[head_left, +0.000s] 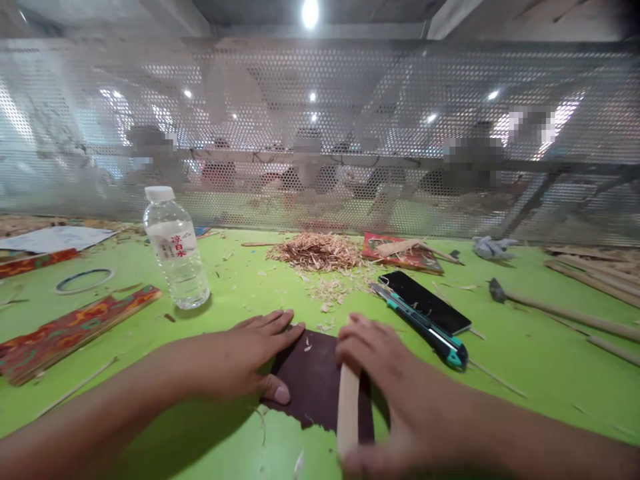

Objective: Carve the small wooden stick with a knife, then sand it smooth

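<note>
A dark brown sheet [313,380] that looks like sandpaper lies on the green tabletop, its near edge ragged. My left hand [250,357] rests flat on its left side, fingers stretched and thumb apart. Fingers of my right hand [395,380] wrap round a pale strip of wood [349,413], which sits on the sheet's right part and points away from me. The right hand is slightly blurred. Just right of it lie a teal and black utility knife [425,327] and a black phone [430,303], the knife along the phone's near edge.
A pile of wood shavings [320,252] is at the back centre. A water bottle [177,253] stands left, near a tape roll [85,281] and a patterned board [80,330]. To the right lie a long-handled tool [565,310] and crumpled paper [493,248]. A perforated metal screen [320,133] rises behind.
</note>
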Tool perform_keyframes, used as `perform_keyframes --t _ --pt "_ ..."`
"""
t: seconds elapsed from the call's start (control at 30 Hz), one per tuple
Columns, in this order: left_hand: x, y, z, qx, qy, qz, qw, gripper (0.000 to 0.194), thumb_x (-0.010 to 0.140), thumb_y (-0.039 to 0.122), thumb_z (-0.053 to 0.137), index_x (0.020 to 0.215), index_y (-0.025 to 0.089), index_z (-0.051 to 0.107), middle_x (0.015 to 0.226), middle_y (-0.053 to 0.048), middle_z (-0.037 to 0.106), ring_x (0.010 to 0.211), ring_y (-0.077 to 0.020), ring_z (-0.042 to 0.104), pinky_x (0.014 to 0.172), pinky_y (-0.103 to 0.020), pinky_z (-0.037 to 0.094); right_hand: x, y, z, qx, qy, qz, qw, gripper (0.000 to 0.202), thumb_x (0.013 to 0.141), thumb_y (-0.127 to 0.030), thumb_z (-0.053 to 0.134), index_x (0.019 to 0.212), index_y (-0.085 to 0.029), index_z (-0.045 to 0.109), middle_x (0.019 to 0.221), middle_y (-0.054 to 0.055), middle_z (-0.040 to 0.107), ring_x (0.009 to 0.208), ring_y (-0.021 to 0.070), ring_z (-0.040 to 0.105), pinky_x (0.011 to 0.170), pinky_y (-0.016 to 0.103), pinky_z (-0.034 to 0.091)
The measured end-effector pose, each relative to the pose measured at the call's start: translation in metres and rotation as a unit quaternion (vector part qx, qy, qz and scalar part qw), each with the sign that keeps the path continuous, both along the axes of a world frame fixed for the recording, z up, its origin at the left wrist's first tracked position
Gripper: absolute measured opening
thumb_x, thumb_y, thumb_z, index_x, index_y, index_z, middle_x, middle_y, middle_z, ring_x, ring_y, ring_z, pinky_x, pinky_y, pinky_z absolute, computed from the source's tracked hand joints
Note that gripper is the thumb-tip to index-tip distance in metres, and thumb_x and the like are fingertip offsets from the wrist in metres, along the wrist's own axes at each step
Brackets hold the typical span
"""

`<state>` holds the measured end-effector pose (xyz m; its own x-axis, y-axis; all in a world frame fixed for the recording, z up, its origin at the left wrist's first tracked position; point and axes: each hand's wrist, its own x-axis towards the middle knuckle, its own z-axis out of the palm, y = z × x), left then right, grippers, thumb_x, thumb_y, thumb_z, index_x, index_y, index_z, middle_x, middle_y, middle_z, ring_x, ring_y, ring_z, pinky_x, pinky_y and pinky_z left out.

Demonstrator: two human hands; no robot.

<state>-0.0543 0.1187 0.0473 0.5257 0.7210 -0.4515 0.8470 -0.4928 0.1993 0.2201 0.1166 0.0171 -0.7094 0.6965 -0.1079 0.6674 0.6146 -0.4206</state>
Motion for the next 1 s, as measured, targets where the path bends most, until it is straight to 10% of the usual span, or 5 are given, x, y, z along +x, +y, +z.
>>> perform_keyframes --t 0.5,0.63,1.0 --pt "-0.001 0.002 0.0 -0.003 0.002 0.004 1.0 0.092 0.098 0.057 0.064 0.166 0.02 0.014 0.168 -0.012 0.0 0.157 -0.03 0.005 0.125 -0.047 0.02 0.003 0.008 0.003 0.001 -0.004 -0.035 0.999 0.099 0.058 -0.079 0.078 0.127 -0.011 0.059 0.15 0.027 0.042 0.145 0.0515 0.028 0.118 0.069 0.027" --pt "-0.001 0.001 0.0 -0.001 -0.005 -0.001 1.0 0.091 0.098 0.056 0.064 0.166 0.02 0.016 0.169 -0.012 0.001 0.157 -0.0304 0.006 0.125 -0.047 0.02 0.001 0.003 0.001 -0.046 0.001 0.078 0.996 0.095 0.058 -0.077 0.08 0.129 -0.016 0.06 0.148 0.021 0.047 0.148 0.0492 0.025 0.122 0.07 0.014" --pt "-0.004 0.002 -0.003 0.002 -0.01 -0.002 1.0 0.093 0.098 0.064 0.058 0.166 0.021 0.012 0.169 -0.012 -0.002 0.157 -0.0305 0.005 0.124 -0.048 0.02 0.013 0.027 -0.003 0.014 -0.01 -0.027 0.999 0.091 0.063 -0.082 0.074 0.123 -0.014 0.06 0.146 0.023 0.045 0.144 0.0477 0.03 0.12 0.067 0.023"
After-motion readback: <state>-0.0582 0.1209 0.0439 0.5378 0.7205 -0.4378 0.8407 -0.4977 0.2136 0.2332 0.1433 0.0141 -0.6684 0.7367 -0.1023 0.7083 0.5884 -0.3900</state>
